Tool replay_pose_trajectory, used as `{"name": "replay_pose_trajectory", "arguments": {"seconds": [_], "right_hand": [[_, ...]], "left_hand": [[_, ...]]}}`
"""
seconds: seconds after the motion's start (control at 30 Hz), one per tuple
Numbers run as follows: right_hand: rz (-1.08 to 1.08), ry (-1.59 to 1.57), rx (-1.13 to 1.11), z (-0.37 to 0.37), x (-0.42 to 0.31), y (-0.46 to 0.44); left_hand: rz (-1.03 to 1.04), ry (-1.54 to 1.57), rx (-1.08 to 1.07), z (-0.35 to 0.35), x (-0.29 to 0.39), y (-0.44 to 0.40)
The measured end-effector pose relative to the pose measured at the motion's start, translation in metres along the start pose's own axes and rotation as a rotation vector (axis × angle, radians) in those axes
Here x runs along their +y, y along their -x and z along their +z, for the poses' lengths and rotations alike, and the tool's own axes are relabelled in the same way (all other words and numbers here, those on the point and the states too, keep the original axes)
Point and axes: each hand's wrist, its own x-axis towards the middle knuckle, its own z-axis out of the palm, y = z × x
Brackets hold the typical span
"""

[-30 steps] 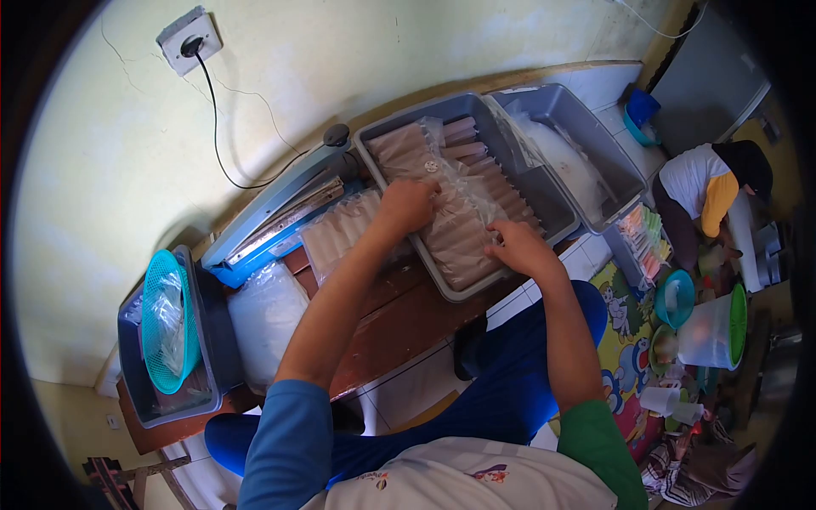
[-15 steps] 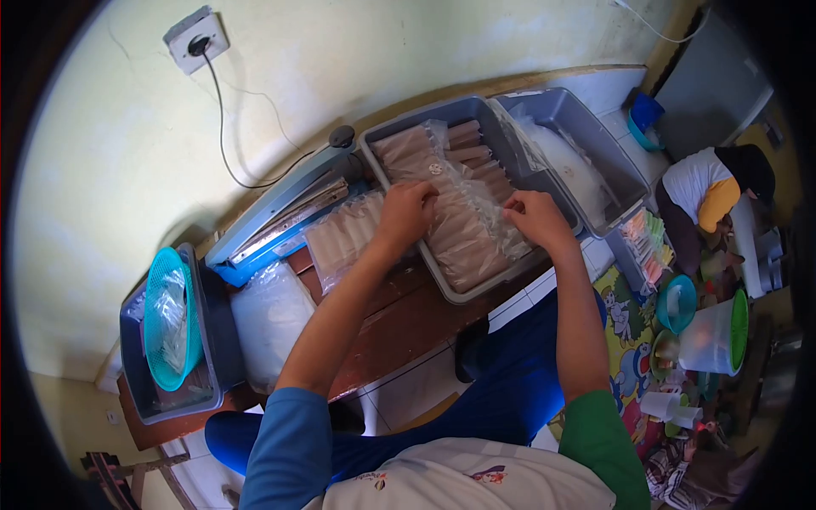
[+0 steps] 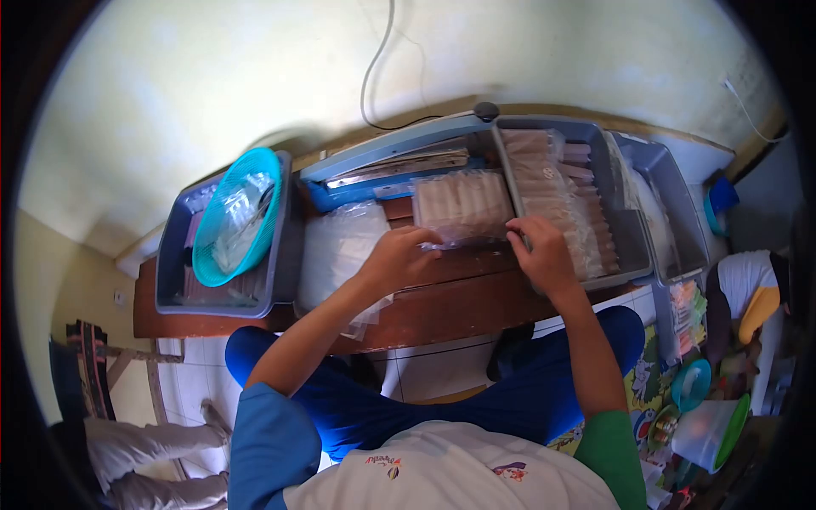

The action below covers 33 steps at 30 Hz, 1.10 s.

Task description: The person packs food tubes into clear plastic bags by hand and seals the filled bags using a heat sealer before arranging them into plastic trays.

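Note:
A clear plastic packet of brown rolls (image 3: 461, 204) lies on the brown wooden table, with a hand near each lower corner. My left hand (image 3: 401, 257) is at its lower left edge, thumb and fingers apart; whether the fingertips touch the plastic I cannot tell. My right hand (image 3: 544, 259) hovers by the lower right corner, beside the grey tray (image 3: 633, 270), fingers slightly bent and apart. Inside that tray lie more bagged brown rolls (image 3: 557, 191). To the left of my left hand is a stack of clear plastic bags (image 3: 344, 251).
Behind the packet stands a long blue and grey sealer-like device (image 3: 395, 153). A turquoise basket (image 3: 274, 183) rests on a dark bin (image 3: 289, 263) at left. A second grey tray (image 3: 684, 221) is at right. Another person (image 3: 748, 285) sits beyond; someone's trousered legs (image 3: 157, 450) show at lower left.
Both hands have left the bagged rolls in the grey tray and come to the packet on the table. The view has turned left.

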Motion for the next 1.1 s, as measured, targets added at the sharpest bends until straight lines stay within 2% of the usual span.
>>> {"name": "replay_pose_trajectory", "arguments": {"seconds": [0.1, 0.2, 0.23, 0.33, 0.47, 0.57, 0.63, 0.77, 0.8, 0.83, 0.93, 1.0, 1.07, 1.1], "right_hand": [[-0.127, -0.029, -0.057, 0.033, -0.025, -0.001], [-0.226, -0.082, -0.159, 0.072, -0.048, 0.008], [-0.237, -0.079, -0.254, 0.087, -0.054, 0.013], [-0.296, -0.081, -0.427, 0.13, -0.073, 0.029], [-0.395, -0.089, -0.623, 0.179, -0.096, 0.037], [-0.507, -0.053, -0.564, 0.207, -0.107, 0.043], [-0.508, -0.014, -0.607, 0.218, -0.107, 0.045], [-0.447, 0.136, -0.653, 0.226, -0.097, 0.043], [-0.448, 0.136, -0.658, 0.226, -0.093, 0.042], [-0.431, 0.138, -0.644, 0.225, -0.088, 0.039], [-0.388, 0.159, -0.573, 0.223, -0.075, 0.029], [-0.364, 0.178, -0.51, 0.22, -0.07, 0.024], [-0.321, -0.048, -0.525, 0.207, -0.077, 0.018], [-0.32, -0.05, -0.527, 0.207, -0.077, 0.019]], "left_hand": [[-0.074, -0.096, -0.027, -0.031, -0.014, 0.046], [-0.227, -0.288, -0.269, -0.046, -0.047, 0.091], [-0.238, -0.286, -0.258, -0.051, -0.052, 0.102], [-0.497, -0.486, -0.485, -0.062, -0.055, 0.122], [-0.567, -0.531, -0.504, -0.062, -0.071, 0.134], [-0.531, -0.58, -0.462, -0.058, -0.071, 0.136], [-0.597, -0.562, -0.659, -0.055, -0.068, 0.133], [-0.53, -0.521, -0.557, -0.041, -0.083, 0.137], [-0.497, -0.426, -0.489, -0.037, -0.093, 0.138], [-0.464, -0.331, -0.42, -0.034, -0.098, 0.137], [-0.461, -0.339, -0.335, -0.027, -0.105, 0.132], [-0.477, -0.429, -0.374, -0.033, -0.098, 0.126], [-0.497, -0.519, -0.409, -0.036, -0.096, 0.123], [-0.494, -0.55, -0.407, -0.035, -0.1, 0.125]]}}
